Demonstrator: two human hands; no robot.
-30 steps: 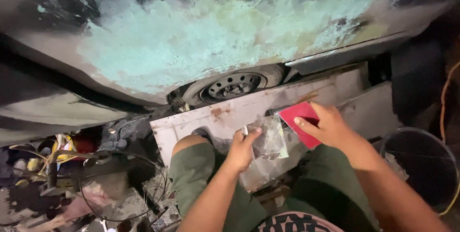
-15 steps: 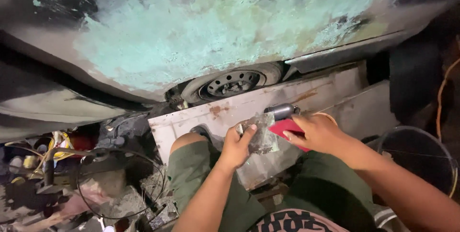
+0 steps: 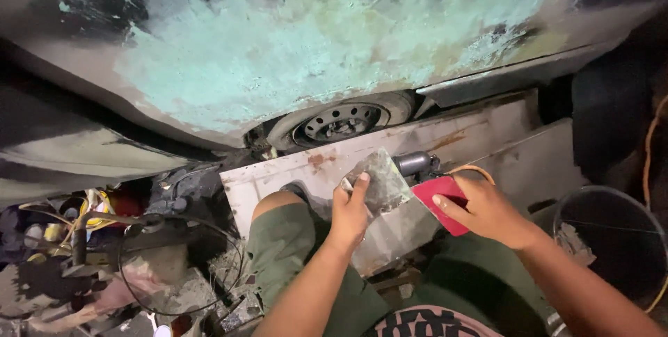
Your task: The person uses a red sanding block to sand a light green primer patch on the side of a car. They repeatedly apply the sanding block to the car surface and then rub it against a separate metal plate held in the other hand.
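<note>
Fingers, left hand point(image 3: 350, 213): I see them curled shut around a grey smeared scraper plate point(image 3: 379, 182), thumb on its face.
Fingers, right hand point(image 3: 487, 210): closed on a red spreader card point(image 3: 438, 198), pinching its right end.
Plate and card: almost touching, held above my knees.
Behind them: a white panel point(image 3: 313, 170), a wheel point(image 3: 341, 123), sanded greenish car body point(image 3: 278, 52).

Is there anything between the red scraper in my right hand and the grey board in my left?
Nothing visible. The red scraper in the right hand sits beside the grey board held by the left hand.
</note>
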